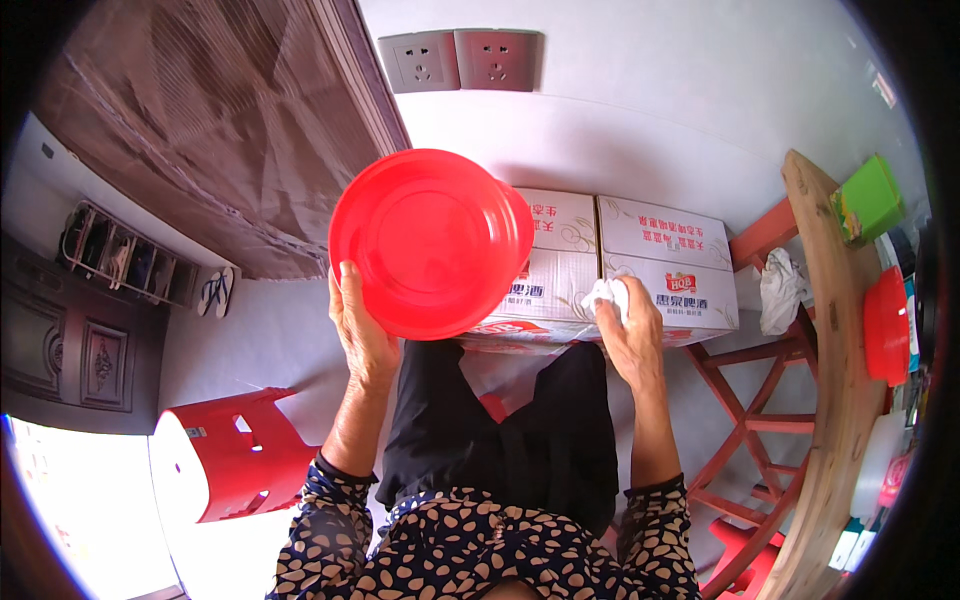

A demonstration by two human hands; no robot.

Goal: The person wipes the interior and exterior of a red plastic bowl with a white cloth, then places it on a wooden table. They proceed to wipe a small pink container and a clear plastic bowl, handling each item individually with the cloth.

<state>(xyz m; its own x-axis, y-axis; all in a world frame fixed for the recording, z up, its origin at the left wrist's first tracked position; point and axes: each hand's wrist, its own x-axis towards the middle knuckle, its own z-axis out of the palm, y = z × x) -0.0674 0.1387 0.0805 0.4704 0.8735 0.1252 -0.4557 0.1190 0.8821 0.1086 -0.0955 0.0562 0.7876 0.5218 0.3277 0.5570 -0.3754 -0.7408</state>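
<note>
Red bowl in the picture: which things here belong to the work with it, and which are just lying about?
In the work:
- red bowl, held in the left hand
- white wad, cloth or tissue, in the right hand

Seemingly just lying about:
- cardboard boxes
- red stool
- flip-flops
- green container

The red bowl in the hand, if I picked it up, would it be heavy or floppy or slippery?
The red bowl is probably light for its size, since only the left hand holds it, near its edge. It looks like plastic and keeps a round shape, so it's likely fairly stiff. Its shiny, smooth surface might feel a bit slippery.
</note>
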